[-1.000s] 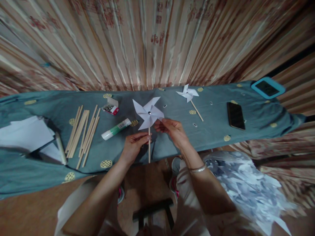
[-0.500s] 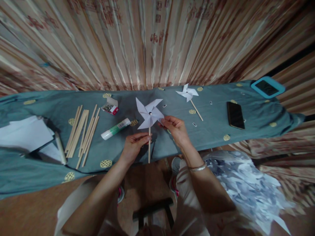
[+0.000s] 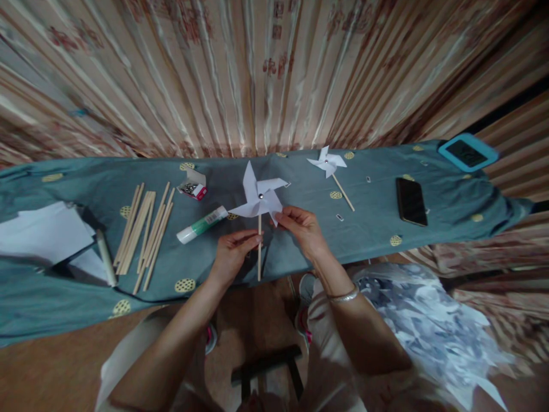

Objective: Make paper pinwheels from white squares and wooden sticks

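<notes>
A white paper pinwheel (image 3: 259,197) on a wooden stick stands upright in front of me, with a round silver pin head at its centre. My left hand (image 3: 234,252) pinches the stick below the blades between thumb and fingers. At the lower right blade, my right hand (image 3: 302,226) has its thumb and finger closed at the blade's edge. Behind and to the right, a second pinwheel (image 3: 327,163) lies on the cloth.
On the green cloth (image 3: 300,257) to the left are a glue stick (image 3: 202,225), a small box of pins (image 3: 194,186), several wooden sticks (image 3: 136,232) and white paper (image 3: 47,232). A phone (image 3: 410,201) and a blue-framed device (image 3: 468,152) lie right. A bag of paper scraps (image 3: 437,320) sits below.
The pinwheel's blades have turned clockwise on the pin, and my right hand has shifted slightly left with a blade. My left hand keeps its hold on the stick.
</notes>
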A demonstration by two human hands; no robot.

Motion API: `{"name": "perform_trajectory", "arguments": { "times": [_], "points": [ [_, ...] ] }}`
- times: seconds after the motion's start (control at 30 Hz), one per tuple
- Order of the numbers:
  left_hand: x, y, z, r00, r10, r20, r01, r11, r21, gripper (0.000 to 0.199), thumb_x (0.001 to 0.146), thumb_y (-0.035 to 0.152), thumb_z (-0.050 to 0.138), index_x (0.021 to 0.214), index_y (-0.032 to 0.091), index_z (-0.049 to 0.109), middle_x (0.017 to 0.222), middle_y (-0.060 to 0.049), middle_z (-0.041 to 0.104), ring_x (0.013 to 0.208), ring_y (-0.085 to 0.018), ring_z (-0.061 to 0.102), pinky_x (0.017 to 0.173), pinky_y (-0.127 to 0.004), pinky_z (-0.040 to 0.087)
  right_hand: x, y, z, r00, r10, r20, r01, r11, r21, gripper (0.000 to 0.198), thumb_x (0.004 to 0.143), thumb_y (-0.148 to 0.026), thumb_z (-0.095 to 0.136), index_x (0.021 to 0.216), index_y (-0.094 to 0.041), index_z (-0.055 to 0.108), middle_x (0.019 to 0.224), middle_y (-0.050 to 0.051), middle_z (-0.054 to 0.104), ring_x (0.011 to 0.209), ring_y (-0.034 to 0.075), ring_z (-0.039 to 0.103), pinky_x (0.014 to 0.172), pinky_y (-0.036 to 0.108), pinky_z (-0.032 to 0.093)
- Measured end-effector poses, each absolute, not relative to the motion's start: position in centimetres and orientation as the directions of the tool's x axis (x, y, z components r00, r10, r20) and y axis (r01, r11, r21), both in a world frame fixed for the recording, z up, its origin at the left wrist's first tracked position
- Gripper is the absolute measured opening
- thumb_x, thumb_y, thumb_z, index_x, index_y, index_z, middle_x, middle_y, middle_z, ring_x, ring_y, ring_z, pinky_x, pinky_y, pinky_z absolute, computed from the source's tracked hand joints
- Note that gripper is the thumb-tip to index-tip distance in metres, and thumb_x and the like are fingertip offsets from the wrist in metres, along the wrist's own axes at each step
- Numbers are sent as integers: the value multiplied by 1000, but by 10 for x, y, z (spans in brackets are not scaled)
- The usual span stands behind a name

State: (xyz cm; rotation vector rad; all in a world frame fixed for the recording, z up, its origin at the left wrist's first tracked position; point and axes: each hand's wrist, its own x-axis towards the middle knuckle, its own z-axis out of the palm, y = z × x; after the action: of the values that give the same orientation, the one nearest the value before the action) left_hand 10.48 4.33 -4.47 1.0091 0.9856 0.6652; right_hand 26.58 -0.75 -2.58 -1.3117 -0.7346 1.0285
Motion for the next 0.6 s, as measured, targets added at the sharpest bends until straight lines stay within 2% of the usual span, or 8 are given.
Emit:
{"name": "perform_trajectory", "arguments": {
  "times": [0.33, 0.6],
  "points": [
    [105, 43, -45, 424, 833, -355, -44, 411, 911, 39, 48, 42, 91, 75, 17, 78, 70, -2, 74, 62, -14, 63, 66, -26, 52, 260, -7, -29, 375, 916, -144, -213, -66, -975, 36, 61, -51, 81, 56, -21, 62, 57, -4, 57, 57, 10, 51, 61, 25, 43],
    [106, 43, -44, 425, 843, -330, -41, 382, 923, 42, 47, 45, 91, 76, 17, 79, 72, -4, 75, 63, -15, 64, 68, -27, 53, 257, -6, -33, 345, 929, -134, -193, -69, -979, 38, 62, -54, 81, 58, -20, 64, 58, -3, 64, 56, 10, 56, 61, 25, 47]
  ]
}}
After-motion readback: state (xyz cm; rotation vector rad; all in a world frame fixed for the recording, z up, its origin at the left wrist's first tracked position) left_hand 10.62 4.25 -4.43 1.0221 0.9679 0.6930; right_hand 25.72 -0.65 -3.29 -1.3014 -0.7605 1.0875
